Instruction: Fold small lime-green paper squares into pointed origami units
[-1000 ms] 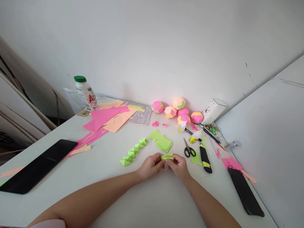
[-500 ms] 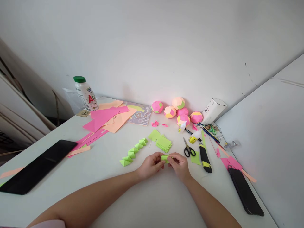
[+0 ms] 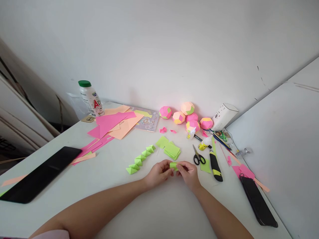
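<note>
lime-green paper piece [image 3: 173, 166] | folded | set crosswise | between left grip [image 3: 159, 173] and right grip [image 3: 190, 174]

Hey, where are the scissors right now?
In the head view, the scissors lie just beyond the right hand, between the stacked green paper and the black-and-yellow cutter.

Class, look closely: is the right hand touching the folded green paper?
Touching. The head view shows the right hand gripping the right end of the folded green paper, its thumb lying across the near face.
</note>
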A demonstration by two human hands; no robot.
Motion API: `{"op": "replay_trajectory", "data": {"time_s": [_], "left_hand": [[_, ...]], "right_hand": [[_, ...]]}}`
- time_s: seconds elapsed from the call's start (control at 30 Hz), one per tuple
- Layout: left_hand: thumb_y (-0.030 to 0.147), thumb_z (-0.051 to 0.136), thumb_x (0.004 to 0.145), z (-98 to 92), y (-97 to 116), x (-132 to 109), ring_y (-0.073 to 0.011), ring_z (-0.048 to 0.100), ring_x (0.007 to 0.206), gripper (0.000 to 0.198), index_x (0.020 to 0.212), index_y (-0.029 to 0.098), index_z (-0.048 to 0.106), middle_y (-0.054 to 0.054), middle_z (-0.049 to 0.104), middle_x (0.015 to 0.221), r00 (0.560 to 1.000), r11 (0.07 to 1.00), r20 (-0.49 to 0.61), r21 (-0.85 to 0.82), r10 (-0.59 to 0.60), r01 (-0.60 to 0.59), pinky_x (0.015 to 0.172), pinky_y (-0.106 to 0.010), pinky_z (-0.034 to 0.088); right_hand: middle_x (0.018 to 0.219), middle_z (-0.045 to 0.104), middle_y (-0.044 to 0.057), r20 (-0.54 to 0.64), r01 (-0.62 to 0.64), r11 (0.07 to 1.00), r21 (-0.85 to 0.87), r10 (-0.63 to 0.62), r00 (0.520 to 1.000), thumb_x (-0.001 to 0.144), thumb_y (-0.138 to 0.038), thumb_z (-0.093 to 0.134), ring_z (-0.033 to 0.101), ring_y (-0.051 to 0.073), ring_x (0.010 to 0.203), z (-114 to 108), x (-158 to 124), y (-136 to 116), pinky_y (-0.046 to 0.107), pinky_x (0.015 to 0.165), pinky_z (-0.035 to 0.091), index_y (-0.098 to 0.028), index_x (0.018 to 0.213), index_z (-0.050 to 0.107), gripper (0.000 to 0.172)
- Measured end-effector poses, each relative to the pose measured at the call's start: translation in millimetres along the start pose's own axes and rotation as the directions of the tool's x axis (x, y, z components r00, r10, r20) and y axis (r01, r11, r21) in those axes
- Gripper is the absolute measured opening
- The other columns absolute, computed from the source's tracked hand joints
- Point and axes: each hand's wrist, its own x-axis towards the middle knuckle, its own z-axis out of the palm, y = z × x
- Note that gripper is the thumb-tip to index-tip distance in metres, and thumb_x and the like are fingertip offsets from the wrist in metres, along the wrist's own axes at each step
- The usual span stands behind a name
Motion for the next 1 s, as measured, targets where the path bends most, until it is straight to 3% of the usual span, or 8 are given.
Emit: {"op": "replay_trajectory", "data": {"time_s": [0.2, 0.37, 0.47, 1.0], "left_hand": [[0.042, 0.054, 0.080, 0.5, 1.2, -0.2, -0.0112, 0.051, 0.059, 0.039, 0.109, 0.017, 0.049, 0.000, 0.060, 0.072, 1.000, 1.000, 0.006, -0.009, 0.025, -0.025, 0.053, -0.023, 0.040], [0.039, 0.052, 0.081, -1.7, -3.1, 0.9, -0.0087, 0.044, 0.050, 0.035, 0.108, 0.017, 0.049, 0.001, 0.059, 0.067, 1.000, 0.999, -0.003, 0.036, 0.017, -0.017, 0.049, -0.022, 0.037], [0.039, 0.052, 0.081, -1.8, -3.1, 0.9, -0.0084, 0.043, 0.048, 0.035, 0.108, 0.017, 0.049, 0.002, 0.059, 0.065, 1.000, 0.998, -0.007, 0.056, 0.017, -0.016, 0.048, -0.022, 0.036], [0.045, 0.050, 0.082, -0.8, -0.5, -0.1, -0.0085, 0.043, 0.048, 0.031, 0.096, 0.018, 0.050, 0.002, 0.059, 0.066, 1.000, 0.998, -0.003, 0.053, -0.017, 0.017, 0.048, -0.021, 0.034]], "right_hand": [[0.056, 0.061, 0.001, 0.007, 0.025, 1.000, -0.012, -0.025, 1.000, 0.081, -0.028, 0.060, 0.056, 0.011, 0.047, 0.4, 0.7, 1.4, 0.022, 0.046, 0.047, -0.015, 0.081, 0.067, 0.015], [0.089, 0.063, 0.008, -0.004, 0.139, 0.990, -0.024, -0.139, 0.990, 0.080, -0.025, 0.061, 0.061, 0.015, 0.068, 0.5, 1.6, -0.4, 0.024, 0.052, 0.055, -0.017, 0.080, 0.070, 0.012], [0.094, 0.063, 0.009, -0.008, 0.149, 0.988, -0.033, -0.150, 0.989, 0.079, -0.024, 0.061, 0.062, 0.018, 0.079, 0.1, 2.6, 1.0, 0.026, 0.056, 0.058, -0.018, 0.083, 0.072, 0.012], [0.085, 0.065, 0.006, 0.003, 0.093, 0.996, 0.013, -0.093, 0.996, 0.079, -0.025, 0.062, 0.058, 0.011, 0.056, 0.3, 3.2, -2.9, 0.023, 0.049, 0.052, -0.019, 0.082, 0.073, 0.013]]}}
